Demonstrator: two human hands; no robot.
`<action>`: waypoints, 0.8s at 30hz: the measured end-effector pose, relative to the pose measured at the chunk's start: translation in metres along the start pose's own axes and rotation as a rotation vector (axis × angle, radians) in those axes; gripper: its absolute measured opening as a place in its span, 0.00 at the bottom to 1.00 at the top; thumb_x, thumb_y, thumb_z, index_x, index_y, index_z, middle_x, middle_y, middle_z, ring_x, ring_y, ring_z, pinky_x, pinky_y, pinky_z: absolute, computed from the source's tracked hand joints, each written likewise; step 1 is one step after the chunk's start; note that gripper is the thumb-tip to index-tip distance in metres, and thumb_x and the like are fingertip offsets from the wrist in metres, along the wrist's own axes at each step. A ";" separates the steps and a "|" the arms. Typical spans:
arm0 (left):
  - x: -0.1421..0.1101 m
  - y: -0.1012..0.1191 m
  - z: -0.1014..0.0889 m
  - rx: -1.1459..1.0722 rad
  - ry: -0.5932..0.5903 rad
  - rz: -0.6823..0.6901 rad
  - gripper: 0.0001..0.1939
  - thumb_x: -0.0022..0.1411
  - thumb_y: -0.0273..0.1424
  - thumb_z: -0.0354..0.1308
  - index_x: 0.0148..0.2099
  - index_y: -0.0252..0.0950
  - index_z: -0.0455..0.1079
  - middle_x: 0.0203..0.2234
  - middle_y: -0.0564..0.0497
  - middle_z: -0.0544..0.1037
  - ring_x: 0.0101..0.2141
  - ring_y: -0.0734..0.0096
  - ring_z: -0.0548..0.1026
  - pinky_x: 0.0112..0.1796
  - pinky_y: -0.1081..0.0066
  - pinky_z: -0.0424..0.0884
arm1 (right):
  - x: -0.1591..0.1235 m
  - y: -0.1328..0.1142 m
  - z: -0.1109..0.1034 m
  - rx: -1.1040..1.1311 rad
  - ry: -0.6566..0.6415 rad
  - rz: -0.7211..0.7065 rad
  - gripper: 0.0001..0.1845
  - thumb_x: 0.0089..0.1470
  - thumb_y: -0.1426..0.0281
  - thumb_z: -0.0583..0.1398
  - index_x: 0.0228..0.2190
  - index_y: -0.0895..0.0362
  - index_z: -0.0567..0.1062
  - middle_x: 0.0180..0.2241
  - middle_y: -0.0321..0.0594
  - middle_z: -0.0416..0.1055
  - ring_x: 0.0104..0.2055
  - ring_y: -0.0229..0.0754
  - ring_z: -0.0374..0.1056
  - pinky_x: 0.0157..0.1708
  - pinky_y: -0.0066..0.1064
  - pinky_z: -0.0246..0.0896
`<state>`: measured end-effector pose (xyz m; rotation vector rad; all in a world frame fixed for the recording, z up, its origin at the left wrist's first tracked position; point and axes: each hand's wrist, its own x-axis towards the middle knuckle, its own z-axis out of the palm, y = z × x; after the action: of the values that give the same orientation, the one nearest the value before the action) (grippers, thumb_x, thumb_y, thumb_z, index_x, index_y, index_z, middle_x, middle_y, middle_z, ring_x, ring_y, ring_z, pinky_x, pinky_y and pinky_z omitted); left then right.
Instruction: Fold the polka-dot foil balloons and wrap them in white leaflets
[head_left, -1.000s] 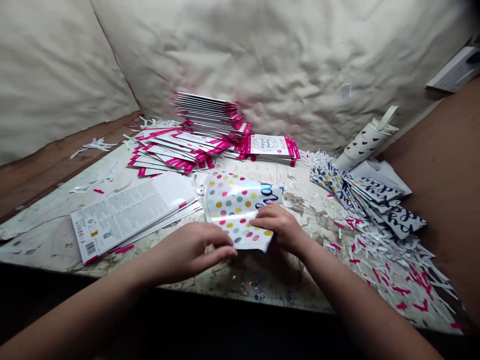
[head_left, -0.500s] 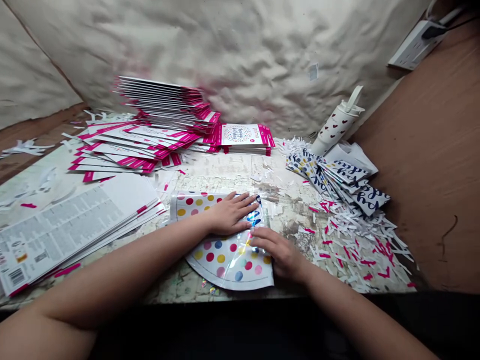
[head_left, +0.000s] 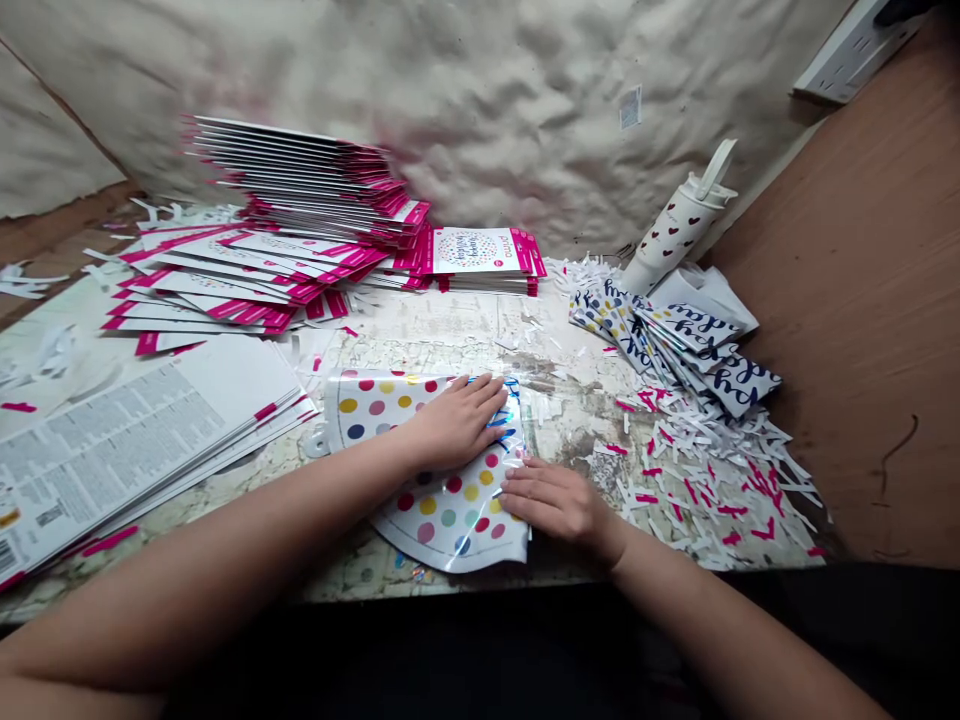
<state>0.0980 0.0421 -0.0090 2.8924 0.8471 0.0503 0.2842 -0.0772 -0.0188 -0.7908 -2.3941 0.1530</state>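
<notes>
A folded foil balloon (head_left: 442, 510), white with coloured polka dots and some blue lettering, lies near the table's front edge. Its small pale tab (head_left: 318, 441) sticks out at the left. My left hand (head_left: 461, 420) rests flat across the upper part, fingers stretched toward the lettering. On the balloon's right edge lies my right hand (head_left: 559, 503), palm down, its fingers extended over the dots and just below my left hand. Part of the balloon is hidden beneath my left hand and forearm.
Pink-and-white printed card packets (head_left: 315, 190) are piled at the back left, beside a smaller stack (head_left: 476, 250). Long printed sleeves (head_left: 142, 430) lie at left. Folded foil balloons (head_left: 690, 350), a heart-patterned tumbler (head_left: 675, 235) and paper scraps (head_left: 697, 480) occupy the right.
The camera view has shifted slightly. My right hand's fingers now lie flatter on the balloon's right edge. The left hand stays pressed on it.
</notes>
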 end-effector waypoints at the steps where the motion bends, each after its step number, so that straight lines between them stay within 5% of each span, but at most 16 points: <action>1: -0.005 0.001 0.000 -0.003 -0.035 -0.007 0.30 0.65 0.44 0.37 0.63 0.31 0.48 0.62 0.41 0.50 0.61 0.56 0.48 0.57 0.57 0.44 | -0.001 0.001 0.000 0.033 -0.029 0.011 0.14 0.57 0.76 0.52 0.43 0.57 0.71 0.40 0.44 0.75 0.49 0.41 0.67 0.52 0.39 0.60; 7: -0.024 -0.005 0.001 -0.043 -0.121 -0.005 0.33 0.64 0.47 0.36 0.65 0.34 0.42 0.63 0.44 0.43 0.62 0.59 0.42 0.58 0.59 0.41 | 0.000 0.011 -0.007 0.354 -0.230 0.180 0.17 0.53 0.76 0.50 0.42 0.56 0.72 0.42 0.42 0.74 0.48 0.39 0.67 0.53 0.36 0.55; 10: -0.047 -0.038 -0.002 -0.037 -0.101 -0.061 0.32 0.65 0.47 0.35 0.65 0.36 0.42 0.63 0.46 0.43 0.62 0.61 0.42 0.59 0.59 0.40 | 0.012 0.018 -0.013 0.496 -0.256 0.564 0.14 0.56 0.68 0.49 0.31 0.57 0.73 0.30 0.38 0.74 0.34 0.39 0.70 0.39 0.30 0.64; 13: -0.079 -0.082 -0.016 -0.056 -0.076 -0.244 0.31 0.65 0.45 0.35 0.64 0.35 0.46 0.62 0.45 0.47 0.62 0.59 0.45 0.58 0.55 0.44 | 0.033 0.030 -0.011 0.565 -0.200 0.962 0.20 0.54 0.57 0.49 0.21 0.58 0.67 0.20 0.34 0.66 0.23 0.36 0.63 0.25 0.26 0.58; 15: -0.097 -0.096 -0.030 -0.120 0.034 -0.413 0.30 0.65 0.43 0.34 0.63 0.32 0.49 0.61 0.43 0.54 0.60 0.59 0.53 0.57 0.58 0.52 | 0.047 0.039 -0.005 0.551 -0.170 1.099 0.21 0.53 0.55 0.49 0.20 0.57 0.64 0.17 0.32 0.62 0.19 0.34 0.58 0.20 0.25 0.53; 17: -0.108 -0.085 -0.044 -0.153 0.259 -0.536 0.27 0.66 0.41 0.35 0.62 0.32 0.53 0.57 0.43 0.61 0.56 0.62 0.60 0.54 0.60 0.58 | 0.058 0.048 0.004 0.499 -0.158 1.161 0.20 0.54 0.56 0.48 0.20 0.57 0.63 0.15 0.31 0.60 0.17 0.33 0.54 0.17 0.24 0.49; 19: -0.113 -0.053 -0.048 -0.109 0.434 -0.470 0.24 0.65 0.38 0.38 0.59 0.34 0.57 0.54 0.46 0.66 0.55 0.62 0.63 0.53 0.60 0.61 | 0.064 0.053 0.011 0.429 -0.151 1.214 0.19 0.53 0.57 0.48 0.19 0.57 0.63 0.14 0.31 0.60 0.16 0.33 0.54 0.17 0.24 0.47; 21: -0.116 -0.011 -0.040 -0.058 0.372 -0.145 0.22 0.65 0.34 0.39 0.59 0.36 0.58 0.53 0.46 0.68 0.54 0.62 0.63 0.53 0.59 0.62 | 0.067 0.056 0.016 0.342 -0.150 1.249 0.19 0.53 0.58 0.50 0.19 0.56 0.63 0.14 0.31 0.60 0.17 0.33 0.54 0.17 0.25 0.47; 24: -0.118 0.032 -0.012 0.027 0.193 -0.044 0.25 0.64 0.35 0.41 0.60 0.30 0.56 0.56 0.40 0.63 0.57 0.56 0.59 0.54 0.57 0.59 | 0.068 0.057 0.018 0.211 -0.157 1.271 0.19 0.53 0.58 0.50 0.18 0.56 0.63 0.16 0.32 0.61 0.19 0.34 0.56 0.19 0.25 0.47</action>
<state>0.0150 -0.0474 0.0073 2.9283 0.9479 0.3199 0.2590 0.0099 -0.0152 -2.0972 -1.5896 0.9535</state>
